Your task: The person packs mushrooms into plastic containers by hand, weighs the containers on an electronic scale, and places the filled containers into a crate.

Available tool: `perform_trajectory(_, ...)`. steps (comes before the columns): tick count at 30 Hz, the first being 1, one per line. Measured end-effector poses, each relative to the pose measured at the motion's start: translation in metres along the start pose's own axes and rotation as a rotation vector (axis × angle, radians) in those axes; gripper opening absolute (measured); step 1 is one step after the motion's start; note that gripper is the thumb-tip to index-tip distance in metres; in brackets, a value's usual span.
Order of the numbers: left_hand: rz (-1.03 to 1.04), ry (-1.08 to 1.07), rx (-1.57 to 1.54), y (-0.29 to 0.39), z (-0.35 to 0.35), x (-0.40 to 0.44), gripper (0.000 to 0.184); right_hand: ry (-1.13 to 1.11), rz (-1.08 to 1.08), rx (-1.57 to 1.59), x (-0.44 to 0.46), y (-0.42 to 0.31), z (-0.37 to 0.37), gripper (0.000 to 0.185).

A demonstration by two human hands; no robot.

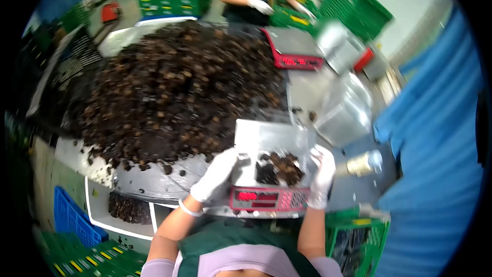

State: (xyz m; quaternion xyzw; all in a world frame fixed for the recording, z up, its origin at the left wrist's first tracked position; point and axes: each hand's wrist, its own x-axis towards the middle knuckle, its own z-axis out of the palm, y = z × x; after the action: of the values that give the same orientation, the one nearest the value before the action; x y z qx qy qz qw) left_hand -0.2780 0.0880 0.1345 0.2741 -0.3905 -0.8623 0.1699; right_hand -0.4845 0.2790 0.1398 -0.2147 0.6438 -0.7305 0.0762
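- Left hand [216,174], in a white glove, is at the left edge of the front red scale [259,198]; its fingertips come close to the box there, but I cannot tell if they grasp it.
- Right hand [323,174], also gloved, is at the right edge of this scale, with fingers bent toward the box; the blur does not let me tell if they pinch its rim.
- Clear plastic box [261,134] is on top of the scale, between both hands, which are about equally near. It lies to the right of the left hand and to the left of the right hand; its long axis I cannot tell surely.
- This box looks transparent and shiny, with a pale panel at its far side; dark brown pieces [287,168] lie loosely inside it.
- Large heap of similar pieces [184,92] spreads beyond the scale and to its left.
- Stacked clear containers [344,109] are beyond the scale, to its right.
- Second red scale [294,43] stands farther beyond it, near a co-worker's gloved hand [260,6].
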Motion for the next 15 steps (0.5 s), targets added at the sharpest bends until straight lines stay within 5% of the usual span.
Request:
perform_trajectory(3,0.812,-0.071,1.128,-0.003,-0.055,-0.018,0.027,0.05,-0.039,-0.107,-0.002,0.003,-0.004,0.025)
perform_trajectory(4,0.43,-0.101,0.629,-0.019,-0.086,-0.026,0.029,0.072,-0.029,-0.123,-0.005,-0.003,-0.002,0.025)
perform_trajectory(6,0.354,0.043,0.792,-0.021,-0.116,-0.048,0.03,0.13,-0.001,-0.122,-0.01,-0.013,0.007,0.025)
perform_trajectory(9,0.189,0.172,0.435,-0.021,-0.162,-0.081,0.032,0.127,-0.067,-0.222,-0.023,-0.02,0.027,0.024)
perform_trajectory(15,0.304,0.402,0.314,-0.033,-0.261,-0.123,0.028,-0.158,-0.171,-0.252,-0.073,-0.019,0.14,0.017)
